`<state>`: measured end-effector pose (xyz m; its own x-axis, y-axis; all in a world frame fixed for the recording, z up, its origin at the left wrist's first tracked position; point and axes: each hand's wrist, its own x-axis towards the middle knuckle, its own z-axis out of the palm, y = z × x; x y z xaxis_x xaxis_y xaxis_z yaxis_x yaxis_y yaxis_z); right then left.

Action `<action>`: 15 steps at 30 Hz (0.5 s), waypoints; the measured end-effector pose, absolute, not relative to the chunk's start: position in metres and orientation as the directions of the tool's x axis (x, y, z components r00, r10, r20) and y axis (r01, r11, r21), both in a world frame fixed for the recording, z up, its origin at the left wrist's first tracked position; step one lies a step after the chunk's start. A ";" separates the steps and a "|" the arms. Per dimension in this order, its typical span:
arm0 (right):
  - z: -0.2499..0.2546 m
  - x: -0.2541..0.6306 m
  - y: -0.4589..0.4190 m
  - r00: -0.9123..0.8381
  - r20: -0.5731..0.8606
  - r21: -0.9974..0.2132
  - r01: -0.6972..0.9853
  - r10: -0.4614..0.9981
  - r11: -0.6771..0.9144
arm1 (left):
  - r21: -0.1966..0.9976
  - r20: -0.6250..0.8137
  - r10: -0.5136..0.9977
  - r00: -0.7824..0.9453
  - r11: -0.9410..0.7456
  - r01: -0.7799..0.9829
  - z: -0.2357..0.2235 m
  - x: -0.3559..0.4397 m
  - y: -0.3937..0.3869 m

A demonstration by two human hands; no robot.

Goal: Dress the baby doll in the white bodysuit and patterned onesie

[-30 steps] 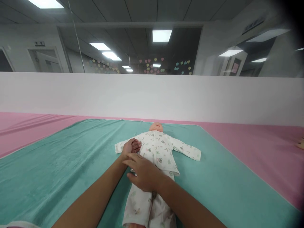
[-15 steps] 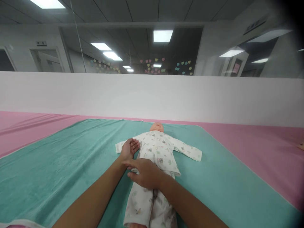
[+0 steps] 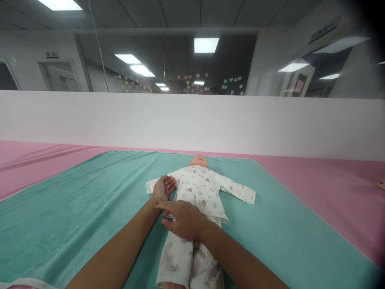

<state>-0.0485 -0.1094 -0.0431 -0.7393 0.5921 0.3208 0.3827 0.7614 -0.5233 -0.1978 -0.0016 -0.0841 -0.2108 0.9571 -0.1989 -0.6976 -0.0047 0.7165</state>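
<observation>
A baby doll (image 3: 198, 160) lies on its back with its arms spread, dressed in a white printed top (image 3: 207, 188) and matching trousers (image 3: 177, 257). Palm up beside the doll's torso, my left hand (image 3: 164, 188) rests over the sleeve on the left, fingers loosely curled and holding nothing. My right hand (image 3: 185, 218) is above the doll's waist, its index finger stretched to my left wrist and its thumb apart. Nothing shows in the right hand; its other fingers are partly hidden.
Under the doll spreads a teal blanket (image 3: 99, 208) on a pink cover (image 3: 331, 192). A low white wall (image 3: 192, 120) stands behind, below a mirror or window (image 3: 168, 52) with heart stickers. A skin-coloured shape (image 3: 381, 184) shows at the right edge.
My right index finger has straightened slightly at my left wrist. The left hand and the doll stay in place.
</observation>
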 end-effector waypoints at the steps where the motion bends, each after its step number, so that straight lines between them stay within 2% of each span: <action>1: -0.044 -0.049 -0.109 -0.737 0.325 -0.524 0.381 0.592 0.762 | 0.716 -0.199 0.957 -0.212 -0.006 -0.698 -0.084 -0.198 -0.002; 15: -0.045 -0.050 -0.109 -0.736 0.345 -0.506 0.377 0.583 0.776 | 0.713 -0.179 0.961 -0.209 -0.020 -0.701 -0.084 -0.198 -0.004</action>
